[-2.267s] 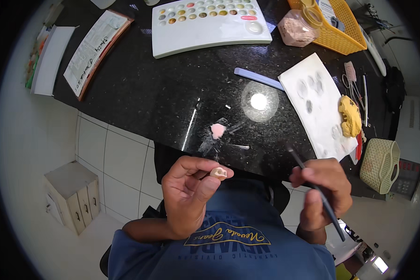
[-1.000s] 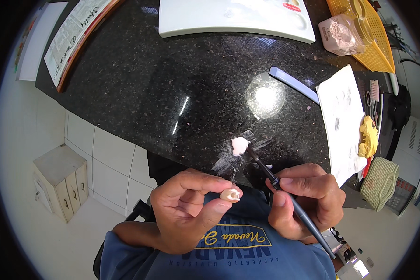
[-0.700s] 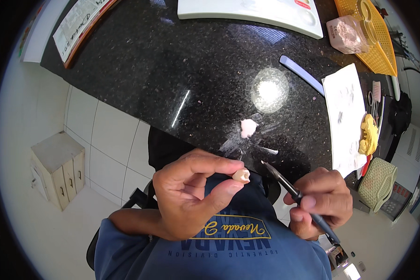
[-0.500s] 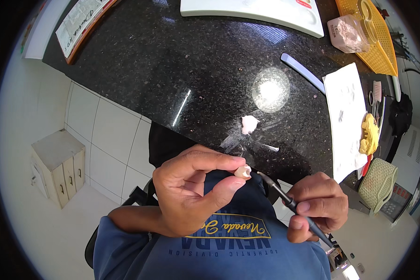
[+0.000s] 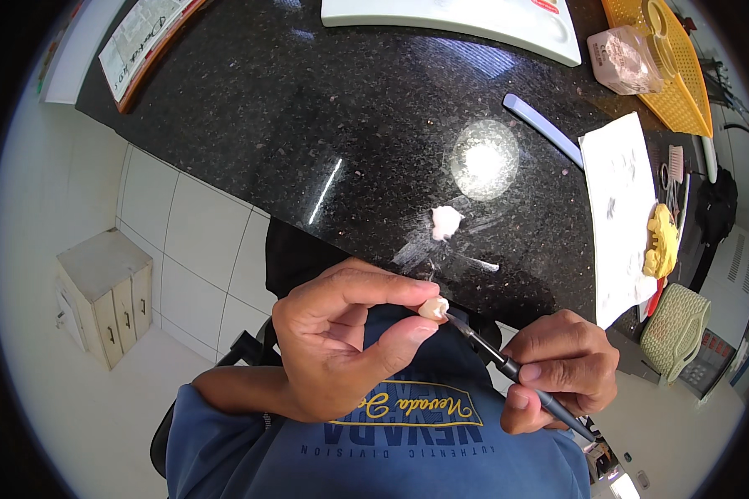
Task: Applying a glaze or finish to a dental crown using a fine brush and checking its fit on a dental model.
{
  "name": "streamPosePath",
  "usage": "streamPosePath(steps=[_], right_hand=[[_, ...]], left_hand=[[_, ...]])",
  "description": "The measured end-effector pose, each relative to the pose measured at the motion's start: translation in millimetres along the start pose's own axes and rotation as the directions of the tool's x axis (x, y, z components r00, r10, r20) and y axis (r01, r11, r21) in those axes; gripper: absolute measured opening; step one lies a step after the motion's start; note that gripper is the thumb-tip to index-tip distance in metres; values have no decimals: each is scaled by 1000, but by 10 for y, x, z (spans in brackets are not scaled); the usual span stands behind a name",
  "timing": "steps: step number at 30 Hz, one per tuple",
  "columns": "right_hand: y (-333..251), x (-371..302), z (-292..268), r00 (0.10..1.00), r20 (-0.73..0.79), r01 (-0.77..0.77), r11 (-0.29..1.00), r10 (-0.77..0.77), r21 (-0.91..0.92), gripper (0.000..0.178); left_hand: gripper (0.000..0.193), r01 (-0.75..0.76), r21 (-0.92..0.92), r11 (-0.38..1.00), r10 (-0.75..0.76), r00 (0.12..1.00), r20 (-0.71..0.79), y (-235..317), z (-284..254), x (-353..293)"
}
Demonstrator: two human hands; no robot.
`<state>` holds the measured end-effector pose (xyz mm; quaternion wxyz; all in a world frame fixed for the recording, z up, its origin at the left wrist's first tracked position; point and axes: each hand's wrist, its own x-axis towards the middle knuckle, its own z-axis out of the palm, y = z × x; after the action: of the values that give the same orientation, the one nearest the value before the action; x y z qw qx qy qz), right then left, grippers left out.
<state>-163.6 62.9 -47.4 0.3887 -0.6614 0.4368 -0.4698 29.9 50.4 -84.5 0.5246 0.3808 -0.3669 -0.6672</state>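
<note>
My left hand [image 5: 341, 341] pinches a small cream tooth-shaped piece [image 5: 433, 308] between thumb and forefinger, the other fingers curled loosely beneath. My right hand [image 5: 558, 370] is closed around a thin dark tool [image 5: 516, 372], held like a pen, and its fine tip touches the right side of the piece. Both hands sit close above my blue shirt [image 5: 391, 449]. Just beyond my left fingertips, on the black stone counter [image 5: 308, 108], lies a small pale pink lump [image 5: 446, 221] with white smears beside it. Farther off to the right of my right hand lie a white sheet of paper [image 5: 620, 208] and a yellow cloth [image 5: 662, 241]. Farthest ahead are a white tray [image 5: 449, 17] and a yellow basket [image 5: 670, 62].
</note>
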Motion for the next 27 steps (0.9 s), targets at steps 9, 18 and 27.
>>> streamPosePath(steps=[9, 18, 27], right_hand=[[15, -4, 28, 1000, 4, 26, 1000, -26, -2, 22], [4, -19, -12, 1000, -16, 8, 1000, -8, 11, 20], [3, -17, -4, 1000, 4, 6, 1000, -6, 1, 21]], left_hand=[[22, 5, 52, 999, -7, 999, 43, 13, -36, 4], [22, 6, 60, 998, -8, 999, 47, 16, -13, 3], [27, 17, 28, 999, -18, 1000, 15, 18, -13, 2]])
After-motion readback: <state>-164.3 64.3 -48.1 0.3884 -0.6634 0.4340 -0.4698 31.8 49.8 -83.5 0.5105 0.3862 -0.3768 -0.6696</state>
